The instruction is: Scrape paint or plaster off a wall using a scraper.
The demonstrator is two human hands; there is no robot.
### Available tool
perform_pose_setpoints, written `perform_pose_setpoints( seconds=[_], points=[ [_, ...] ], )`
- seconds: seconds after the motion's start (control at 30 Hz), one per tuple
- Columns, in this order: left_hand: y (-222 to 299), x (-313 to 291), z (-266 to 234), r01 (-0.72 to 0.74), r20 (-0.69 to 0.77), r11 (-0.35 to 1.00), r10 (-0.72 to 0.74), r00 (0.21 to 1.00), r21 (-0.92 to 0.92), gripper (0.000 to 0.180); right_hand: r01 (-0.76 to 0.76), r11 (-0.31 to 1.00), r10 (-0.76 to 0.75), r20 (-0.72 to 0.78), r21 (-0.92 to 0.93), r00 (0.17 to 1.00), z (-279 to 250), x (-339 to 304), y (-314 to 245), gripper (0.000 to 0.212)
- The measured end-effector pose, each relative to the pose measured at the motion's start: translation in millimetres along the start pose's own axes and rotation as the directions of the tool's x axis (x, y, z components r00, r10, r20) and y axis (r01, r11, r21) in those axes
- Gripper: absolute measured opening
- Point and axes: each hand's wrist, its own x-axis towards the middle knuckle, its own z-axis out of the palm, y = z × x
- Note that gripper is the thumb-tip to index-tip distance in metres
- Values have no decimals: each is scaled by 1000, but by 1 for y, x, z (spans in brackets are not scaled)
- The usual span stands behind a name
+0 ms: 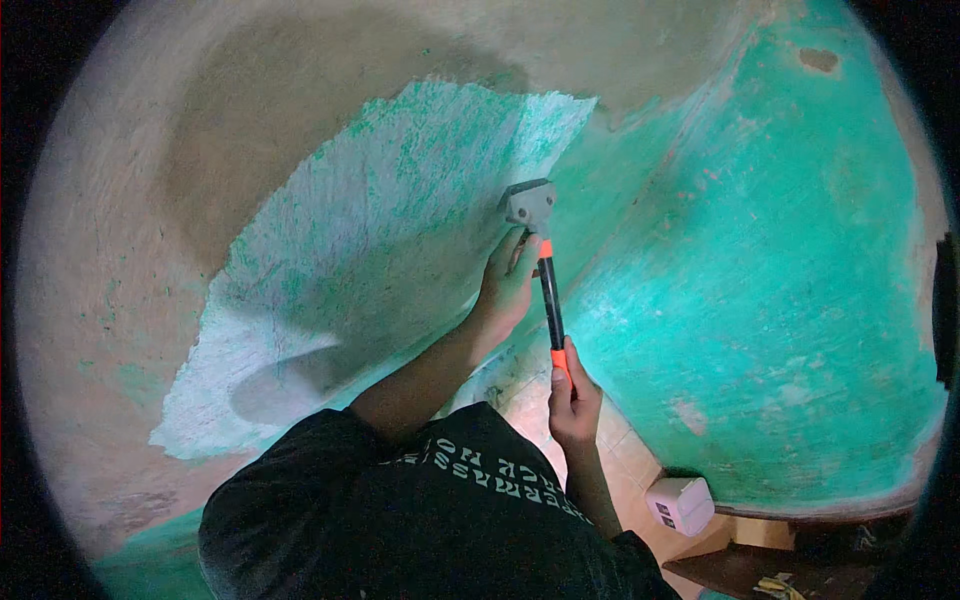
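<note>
A long-handled wall scraper [550,295] stands nearly upright in both my hands. It has a wide grey head with bolts and a black handle with orange ends. My left hand [510,278] is closed round its upper end, just below the head. Lower down, my right hand [575,405] grips the orange butt of the handle. The scraper's head lies over the wall, at the border between a scraped whitish patch [400,170] streaked with green and the green paint [760,250] to the right. Whether the blade's edge touches the wall, I cannot tell.
Bare grey-brown plaster [230,130] surrounds the whitish patch above and to the left. Below my right arm, a white tub [682,505] stands on the tiled floor [620,450]. A dark brown surface [730,570] at the lower right bears a small yellowish item [775,585].
</note>
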Motion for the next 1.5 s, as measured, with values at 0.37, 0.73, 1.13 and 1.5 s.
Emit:
perform_pose_setpoints(
  seconds=[0.37, 0.73, 1.13, 1.5],
  points=[
    [1, -4, 6, -15, -68, 999, 17, 998, 39, 29, -47, 998, 46, -4, -34, 999, -1, 0, -2, 42],
    [-6, -6, 3, -2, -89, 1000, 0, 996, -31, 33, -40, 998, 41, 21, -46, 999, -3, 1, -2, 41],
    [1, -5, 2, -93, -58, 993, 97, 994, 79, 24, -32, 999, 32, 3, -34, 999, -2, 0, -3, 42],
    [8, 5, 6, -60, -58, 996, 64, 996, 69, 27, -48, 997, 46, -26, -57, 999, -6, 6, -11, 43]
  ],
)
